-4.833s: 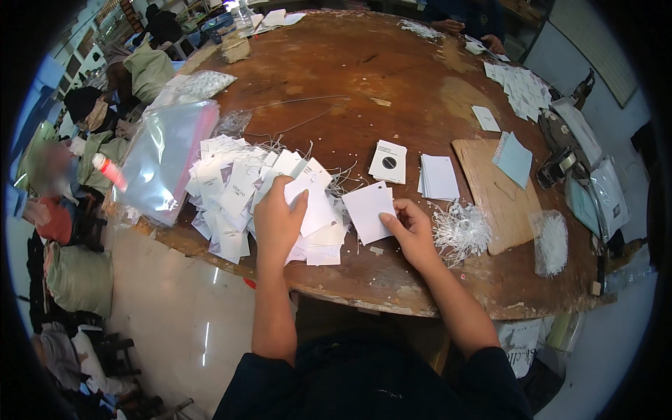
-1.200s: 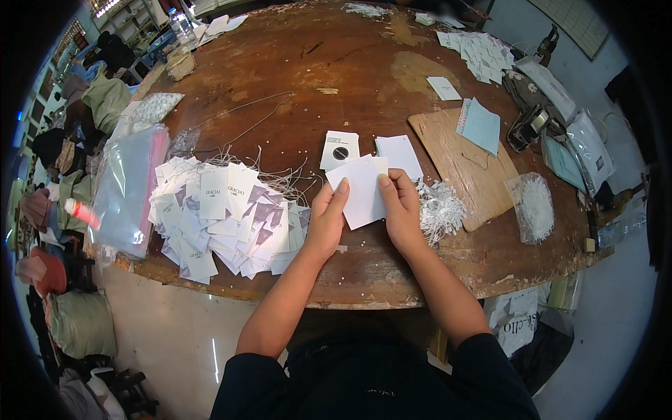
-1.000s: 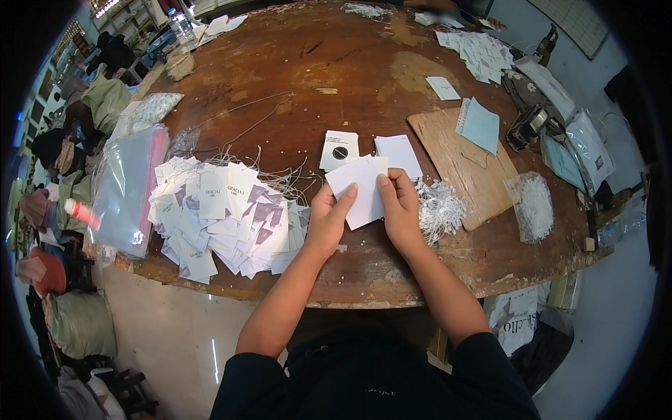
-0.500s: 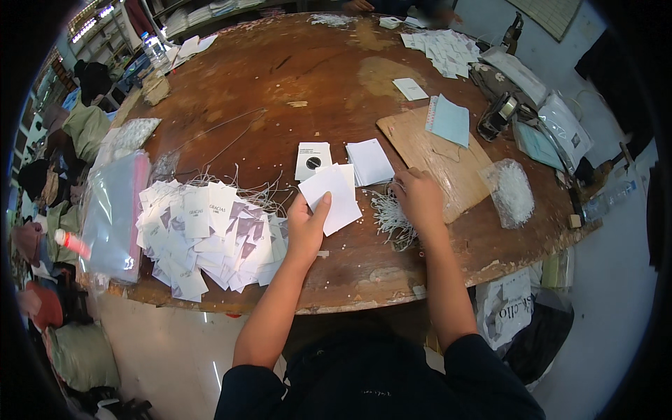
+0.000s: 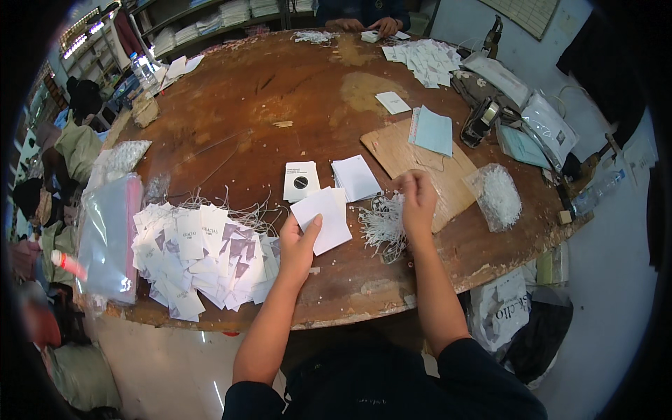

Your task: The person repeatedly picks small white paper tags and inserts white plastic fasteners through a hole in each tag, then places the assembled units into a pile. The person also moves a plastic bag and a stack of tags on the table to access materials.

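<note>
My left hand (image 5: 299, 243) is closed on white card tags (image 5: 326, 222), its thumb lying across the top one. Just right of them sits a tangled bunch of white hang-tag strings (image 5: 383, 227). Over that bunch's right side is my right hand (image 5: 418, 203), fingers curled in; whatever lies between its fingertips is too small to make out. Beyond the held tags are two stacks: printed cards with a black disc (image 5: 301, 170) and plain white cards (image 5: 355, 177). A large heap of tags (image 5: 189, 262) with strings attached spreads to the left of my left hand.
Clear plastic bags (image 5: 108, 238) lie at the table's left edge. On the right are a wooden board (image 5: 451, 185), a light-blue notepad (image 5: 431, 131), a bag of white strings (image 5: 498, 199) and a tape dispenser (image 5: 480, 120). Another person's hands (image 5: 381, 26) work at the far edge.
The view has tilted up slightly, so the table sits lower and more of the person opposite shows. My right hand has risen a little from the string bunch. My left hand keeps its tags.
</note>
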Demonstrator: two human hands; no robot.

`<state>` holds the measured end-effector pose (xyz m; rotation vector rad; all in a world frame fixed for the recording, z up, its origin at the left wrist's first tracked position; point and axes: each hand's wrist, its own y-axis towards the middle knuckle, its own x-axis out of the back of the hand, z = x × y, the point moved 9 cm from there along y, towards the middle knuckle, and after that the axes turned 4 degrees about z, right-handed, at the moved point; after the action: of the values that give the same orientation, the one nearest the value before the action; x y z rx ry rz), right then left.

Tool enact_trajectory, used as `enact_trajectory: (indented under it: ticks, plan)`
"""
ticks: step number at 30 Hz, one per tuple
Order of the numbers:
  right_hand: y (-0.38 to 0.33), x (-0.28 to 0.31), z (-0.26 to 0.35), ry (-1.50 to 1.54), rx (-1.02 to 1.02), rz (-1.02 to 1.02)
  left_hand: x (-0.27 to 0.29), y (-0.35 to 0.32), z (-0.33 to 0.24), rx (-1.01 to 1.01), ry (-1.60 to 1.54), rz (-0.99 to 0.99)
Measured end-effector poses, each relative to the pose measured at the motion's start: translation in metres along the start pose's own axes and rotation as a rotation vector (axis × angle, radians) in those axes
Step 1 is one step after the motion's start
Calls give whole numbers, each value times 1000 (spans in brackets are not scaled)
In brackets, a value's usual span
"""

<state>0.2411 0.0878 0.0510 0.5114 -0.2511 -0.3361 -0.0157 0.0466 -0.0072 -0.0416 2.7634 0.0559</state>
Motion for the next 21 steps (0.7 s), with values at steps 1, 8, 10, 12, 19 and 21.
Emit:
enact_trajectory:
  ticks: [1,8,10,12,19,21]
  plan:
    - [-2,2,-8,298,-93,-60,-4,0,0,-11,-63,26]
    - [-26,-67,21,62,94,455,-55,-8,26,299,-410,325]
    - [-34,-75,10,5,-31,532,-56,-4,30,299,-450,268]
    - [-37,-78,16,49,17,542,-55,1,31,274,-486,221]
    - [-14,-58,7,-93,42,578,2,22,-1,22,-509,-90]
    - [-11,-51,-16,352,-305,509,13,20,-4,5,-413,-144]
